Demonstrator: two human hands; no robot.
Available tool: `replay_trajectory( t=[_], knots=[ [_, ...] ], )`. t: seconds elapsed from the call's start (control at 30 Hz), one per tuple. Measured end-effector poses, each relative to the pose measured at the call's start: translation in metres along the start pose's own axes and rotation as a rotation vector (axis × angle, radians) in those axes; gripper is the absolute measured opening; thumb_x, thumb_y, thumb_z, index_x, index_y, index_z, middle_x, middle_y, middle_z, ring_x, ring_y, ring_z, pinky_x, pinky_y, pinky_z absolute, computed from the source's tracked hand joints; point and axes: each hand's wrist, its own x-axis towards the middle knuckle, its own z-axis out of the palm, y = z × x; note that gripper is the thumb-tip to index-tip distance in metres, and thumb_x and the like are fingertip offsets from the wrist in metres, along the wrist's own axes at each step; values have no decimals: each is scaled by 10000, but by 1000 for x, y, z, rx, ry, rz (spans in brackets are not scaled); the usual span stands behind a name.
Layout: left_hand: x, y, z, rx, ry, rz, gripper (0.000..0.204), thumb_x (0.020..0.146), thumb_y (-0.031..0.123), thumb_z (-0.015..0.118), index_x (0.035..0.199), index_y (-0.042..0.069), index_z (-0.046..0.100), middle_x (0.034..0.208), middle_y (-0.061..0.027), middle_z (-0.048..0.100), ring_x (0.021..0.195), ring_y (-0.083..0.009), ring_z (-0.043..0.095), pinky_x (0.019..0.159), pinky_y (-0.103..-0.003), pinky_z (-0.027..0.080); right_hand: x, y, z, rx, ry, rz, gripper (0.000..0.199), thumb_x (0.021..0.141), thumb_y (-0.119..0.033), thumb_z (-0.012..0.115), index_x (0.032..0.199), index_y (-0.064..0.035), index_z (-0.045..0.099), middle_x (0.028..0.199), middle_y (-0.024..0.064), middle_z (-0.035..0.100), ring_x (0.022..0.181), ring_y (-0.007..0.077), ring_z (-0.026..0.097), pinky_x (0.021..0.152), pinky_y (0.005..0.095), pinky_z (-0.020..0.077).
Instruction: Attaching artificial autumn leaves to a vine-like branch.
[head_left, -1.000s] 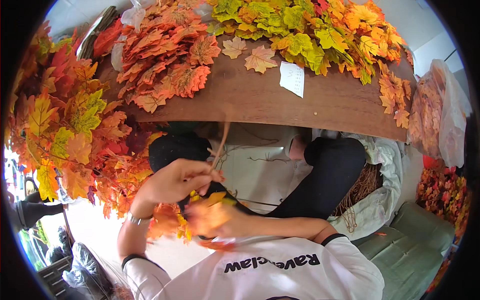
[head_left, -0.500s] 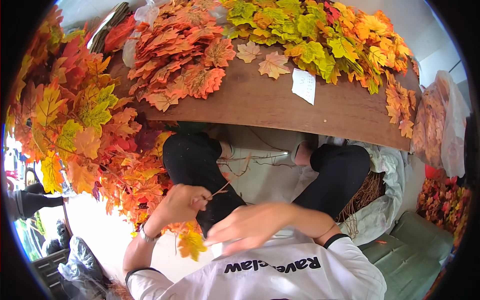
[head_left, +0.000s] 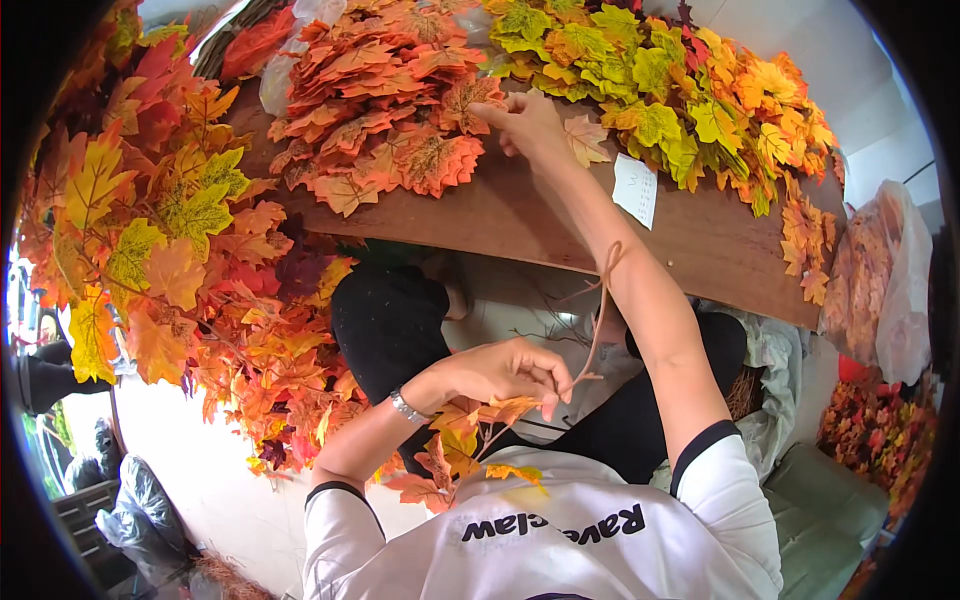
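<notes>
My left hand (head_left: 515,372), in front of my lap, has its fingers closed round a thin brown stem (head_left: 600,318) of an artificial maple branch. Orange and yellow leaves (head_left: 452,455) on that branch hang below the hand, against my white shirt. At the table, my right hand (head_left: 532,128) is stretched out with thumb and forefinger apart. Its forefinger reaches the right edge of a big pile of orange-red fabric leaves (head_left: 385,110). Whether it touches a leaf there is hard to make out. Beside the wrist lies a single pale orange leaf (head_left: 585,140).
The brown table (head_left: 690,245) also bears green-yellow leaves (head_left: 650,110), orange-yellow leaves (head_left: 775,100) and a white paper slip (head_left: 635,190). Finished-looking leafy branches (head_left: 170,230) crowd the left. A clear bag of leaves (head_left: 870,280) hangs right, above a green seat (head_left: 825,510).
My right hand has moved from my lap up to the orange-red pile. My left hand has shifted right with the branch, whose stem now points upward and whose leaves show more.
</notes>
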Motion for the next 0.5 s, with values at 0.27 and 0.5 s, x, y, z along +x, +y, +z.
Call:
replay_trajectory(
  t=[0.27, 0.5],
  knots=[
    [-4, 0, -1, 10, 44, -7, 124, 825, 53, 608, 926, -18, 621, 792, -45, 645, 726, -75, 582, 662, -211, 444, -15, 1, -7, 198, -210, -164, 236, 850, -196, 592, 729, 6, 588, 583, 41, 566, 499, 82, 556, 438, 202, 428],
    [2, -6, -4, 114, 73, 59, 157, 804, 50, 642, 946, -17, 642, 833, -29, 643, 750, -69, 566, 676, -207, 454, -41, -25, -88, 374, 143, -116, 230, 830, -237, 627, 828, -7, 616, 586, 4, 523, 476, 75, 509, 417, 197, 371]
  ],
)
